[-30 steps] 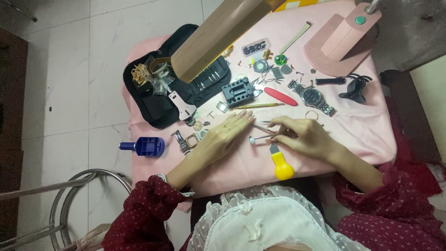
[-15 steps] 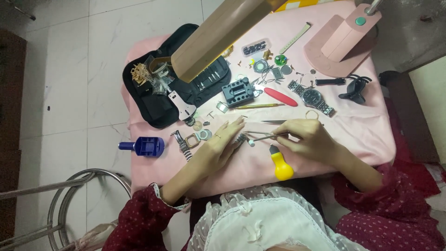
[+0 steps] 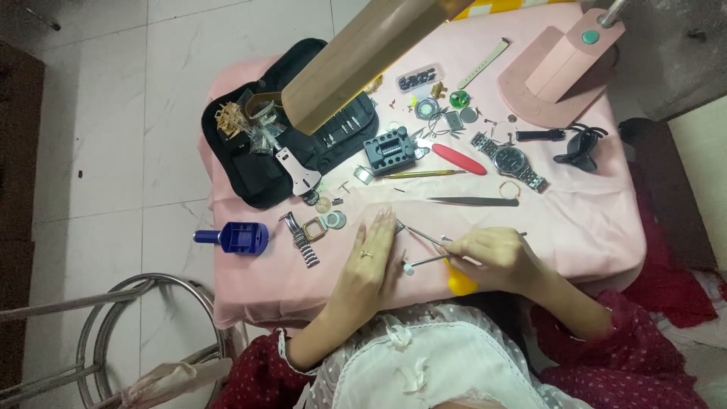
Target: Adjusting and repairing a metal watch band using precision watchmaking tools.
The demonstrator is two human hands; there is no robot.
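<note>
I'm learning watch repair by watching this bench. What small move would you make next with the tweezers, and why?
Probably ease the thin metal tweezers a touch closer to the small metal part under the left hand. The right hand holds the tweezers with tips pointing at that part, and the left fingertips pin it on the pink tablecloth.

Pink-clothed table (image 3: 591, 220), wristwatch (image 3: 509, 160), tool case (image 3: 257, 163)

yellow handle (image 3: 460, 284) mostly hidden under right hand (image 3: 492, 257), tiny part at fingertips unclear
</note>
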